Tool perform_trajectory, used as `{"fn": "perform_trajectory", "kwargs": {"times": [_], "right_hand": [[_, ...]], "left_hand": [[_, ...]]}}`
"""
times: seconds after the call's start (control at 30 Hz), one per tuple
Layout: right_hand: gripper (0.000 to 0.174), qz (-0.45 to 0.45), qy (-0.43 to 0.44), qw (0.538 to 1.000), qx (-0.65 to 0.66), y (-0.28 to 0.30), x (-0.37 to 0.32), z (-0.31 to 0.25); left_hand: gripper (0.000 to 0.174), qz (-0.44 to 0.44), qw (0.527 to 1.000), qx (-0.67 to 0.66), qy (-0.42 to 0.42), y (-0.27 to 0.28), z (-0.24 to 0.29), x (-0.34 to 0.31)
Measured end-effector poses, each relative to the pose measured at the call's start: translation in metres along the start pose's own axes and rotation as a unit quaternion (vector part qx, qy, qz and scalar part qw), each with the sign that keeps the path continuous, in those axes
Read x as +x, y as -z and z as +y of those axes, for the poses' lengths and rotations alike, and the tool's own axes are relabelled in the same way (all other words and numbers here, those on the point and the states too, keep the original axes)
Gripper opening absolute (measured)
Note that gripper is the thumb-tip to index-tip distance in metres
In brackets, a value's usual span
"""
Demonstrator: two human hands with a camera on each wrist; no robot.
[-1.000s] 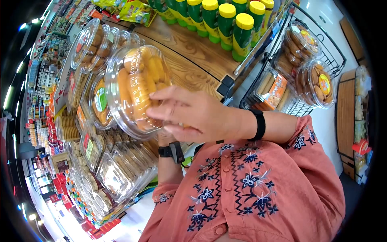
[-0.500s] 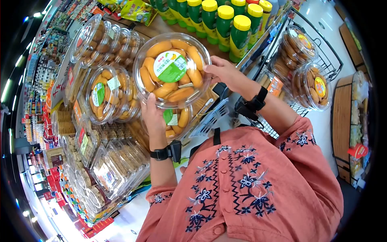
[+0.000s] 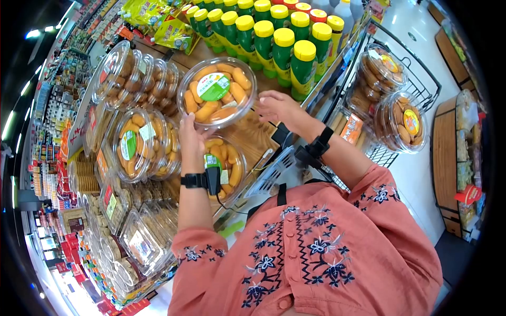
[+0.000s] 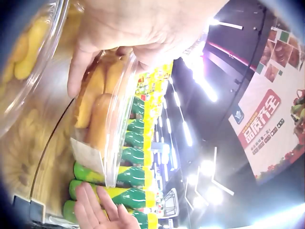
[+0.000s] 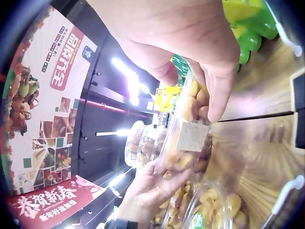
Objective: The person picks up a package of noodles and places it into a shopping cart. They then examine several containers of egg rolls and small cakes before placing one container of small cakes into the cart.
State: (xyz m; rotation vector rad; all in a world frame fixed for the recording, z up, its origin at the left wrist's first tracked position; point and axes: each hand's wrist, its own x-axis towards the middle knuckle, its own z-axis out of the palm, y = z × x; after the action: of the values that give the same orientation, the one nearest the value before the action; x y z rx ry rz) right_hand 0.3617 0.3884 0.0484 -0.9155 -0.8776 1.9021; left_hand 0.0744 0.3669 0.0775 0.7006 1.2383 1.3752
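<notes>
My left hand grips the near-left edge of a round clear plastic tub of golden finger-shaped cakes. Its thumb is on the rim, the other fingers mostly hidden beneath. A green and white label faces up on the lid. Just off the tub's right side is my right hand, fingers relaxed and spread; its palm shows in the left wrist view. The right wrist view has the held tub edge-on between both hands. Below it, a similar tub sits on the wooden display table.
Stacked tubs of cakes and biscuit boxes crowd the left side. Green bottles with yellow caps stand in rows at the back. On the right is a wire shopping cart holding several packs, among them a tub.
The tub was tilted on edge at the left, then turned label-up with both hands on it. My right hand has since come off its rim, while the left keeps hold.
</notes>
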Motion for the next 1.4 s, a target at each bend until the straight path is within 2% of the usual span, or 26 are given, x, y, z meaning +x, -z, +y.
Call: {"fn": "perform_trajectory", "kwargs": {"times": [0.1, 0.2, 0.23, 0.47, 0.73, 0.93, 1.03, 1.07, 1.13, 1.23, 1.33, 1.4], "right_hand": [[0.047, 0.001, -0.016, 1.000, 0.008, 0.006, -0.010, 0.006], [0.046, 0.005, -0.036, 0.999, 0.021, 0.017, -0.017, 0.010], [0.045, -0.001, -0.037, 0.999, 0.027, 0.021, -0.020, 0.010], [0.042, 0.011, -0.073, 0.997, -0.010, 0.027, -0.024, 0.020], [0.041, -0.027, -0.120, 0.989, -0.078, 0.015, -0.021, 0.042], [0.035, -0.070, -0.148, 0.980, -0.114, -0.003, -0.021, 0.042], [0.033, -0.101, -0.155, 0.973, -0.137, -0.008, -0.019, 0.048], [0.033, -0.114, -0.163, 0.969, -0.144, -0.009, -0.017, 0.053], [0.030, -0.118, -0.162, 0.970, -0.141, -0.013, -0.018, 0.063], [0.028, -0.136, -0.158, 0.965, -0.157, -0.024, -0.017, 0.069], [0.028, -0.138, -0.164, 0.959, -0.188, -0.034, -0.011, 0.073], [0.029, -0.142, -0.171, 0.950, -0.219, -0.041, -0.007, 0.080]], "left_hand": [[0.040, 0.001, 1.000, 0.004, 0.007, -0.002, -0.003, 0.034], [0.040, -0.005, 0.998, -0.031, 0.048, 0.009, -0.017, 0.073], [0.040, -0.028, 0.998, -0.034, 0.049, 0.010, -0.019, 0.079], [0.040, -0.012, 0.996, -0.044, 0.074, 0.012, -0.047, 0.127], [0.036, 0.005, 0.993, -0.051, 0.111, 0.013, -0.064, 0.140], [0.037, -0.040, 0.988, -0.048, 0.144, 0.036, -0.071, 0.155], [0.046, 0.035, 0.983, 0.056, 0.170, 0.028, -0.050, 0.135], [0.058, 0.046, 0.983, 0.077, 0.159, 0.034, -0.044, 0.123], [0.063, 0.097, 0.948, 0.241, 0.181, -0.019, 0.025, 0.032], [0.058, 0.059, 0.962, 0.267, -0.009, 0.012, 0.025, -0.013], [0.050, 0.111, 0.945, 0.308, -0.029, 0.036, 0.035, -0.071], [0.046, 0.173, 0.894, 0.399, -0.108, 0.062, 0.019, -0.103]]}}
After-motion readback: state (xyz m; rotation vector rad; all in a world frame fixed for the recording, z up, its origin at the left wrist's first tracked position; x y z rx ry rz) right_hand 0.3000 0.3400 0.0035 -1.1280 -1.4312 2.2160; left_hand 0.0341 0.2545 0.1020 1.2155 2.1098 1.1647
